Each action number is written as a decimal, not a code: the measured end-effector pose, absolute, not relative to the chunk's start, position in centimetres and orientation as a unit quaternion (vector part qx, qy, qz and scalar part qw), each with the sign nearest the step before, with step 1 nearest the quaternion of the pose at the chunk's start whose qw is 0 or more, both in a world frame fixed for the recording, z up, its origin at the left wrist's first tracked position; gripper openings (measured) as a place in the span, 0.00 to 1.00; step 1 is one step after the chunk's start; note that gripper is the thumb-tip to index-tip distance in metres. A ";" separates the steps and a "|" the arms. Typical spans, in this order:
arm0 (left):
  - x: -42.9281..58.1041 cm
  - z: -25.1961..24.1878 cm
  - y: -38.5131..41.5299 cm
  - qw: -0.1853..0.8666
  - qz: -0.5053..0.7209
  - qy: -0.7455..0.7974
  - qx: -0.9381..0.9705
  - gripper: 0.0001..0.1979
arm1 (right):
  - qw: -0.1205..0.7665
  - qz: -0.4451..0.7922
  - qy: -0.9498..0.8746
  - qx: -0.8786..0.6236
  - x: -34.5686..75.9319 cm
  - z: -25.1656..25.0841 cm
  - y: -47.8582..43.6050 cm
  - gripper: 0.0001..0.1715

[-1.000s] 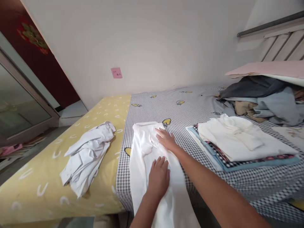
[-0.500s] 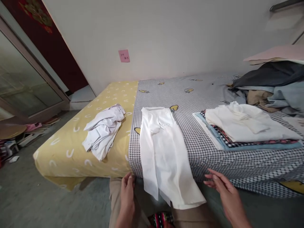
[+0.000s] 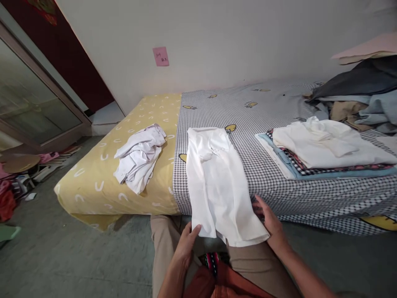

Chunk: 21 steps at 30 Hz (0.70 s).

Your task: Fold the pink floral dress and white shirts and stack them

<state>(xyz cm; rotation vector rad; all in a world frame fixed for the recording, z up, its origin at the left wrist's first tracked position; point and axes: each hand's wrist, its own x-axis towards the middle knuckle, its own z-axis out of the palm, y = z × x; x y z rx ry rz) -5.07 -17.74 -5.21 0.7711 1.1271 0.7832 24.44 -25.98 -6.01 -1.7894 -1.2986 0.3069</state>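
White trousers [image 3: 221,182] lie lengthwise on the checked part of the bed, waistband toward the wall, their legs hanging over the front edge. At the lower left leg, my left hand [image 3: 187,244] has its thumb over the cloth, its fingers partly hidden at the edge. My right hand [image 3: 274,227] is beside the other leg near the hem, fingers apart, some partly behind the cloth edge. To the left, a crumpled pale shirt [image 3: 139,155] rests on the yellow cover [image 3: 89,190].
On the right, a folded stack with a white garment [image 3: 328,145] on top lies near the bed's edge. Behind it is a heap of dark and blue clothes [image 3: 366,82]. A pink note [image 3: 160,56] is on the wall. Assorted items [image 3: 27,174] lie on the floor at left.
Both hands have moved inward to the trouser legs, the left thumb now on the cloth. The trousers lie much as before. The view has tilted down a little.
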 end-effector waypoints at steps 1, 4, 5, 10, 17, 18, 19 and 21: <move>-5.1 -4.9 -17.8 0.720 0.356 0.495 0.332 0.24 | 0.436 0.120 -0.526 -0.720 24.4 -5.8 -25.8 0.40; -5.0 -4.3 -17.8 0.736 0.395 0.473 0.281 0.24 | 0.422 0.111 -0.546 -0.715 24.1 -4.9 -25.7 0.35; -4.9 -4.2 -17.8 0.734 0.410 0.472 0.266 0.24 | 0.419 0.111 -0.552 -0.712 24.0 -4.6 -25.8 0.34; -4.7 -3.5 -17.7 0.735 0.440 0.470 0.210 0.31 | 0.429 0.121 -0.554 -0.703 23.9 -4.3 -25.8 0.33; -4.0 -2.1 -17.7 0.772 0.279 0.483 0.307 0.35 | 0.428 0.156 -0.544 -0.705 24.0 -4.5 -25.6 0.31; -3.9 -2.2 -17.6 0.766 0.269 0.495 0.311 0.34 | 0.427 0.157 -0.549 -0.701 24.0 -4.5 -25.7 0.31; -3.9 -2.4 -17.5 0.760 0.265 0.504 0.314 0.34 | 0.424 0.161 -0.555 -0.698 24.1 -4.5 -25.7 0.31; -4.0 -2.6 -17.4 0.747 0.267 0.519 0.319 0.33 | 0.413 0.172 -0.563 -0.695 24.3 -4.7 -25.7 0.30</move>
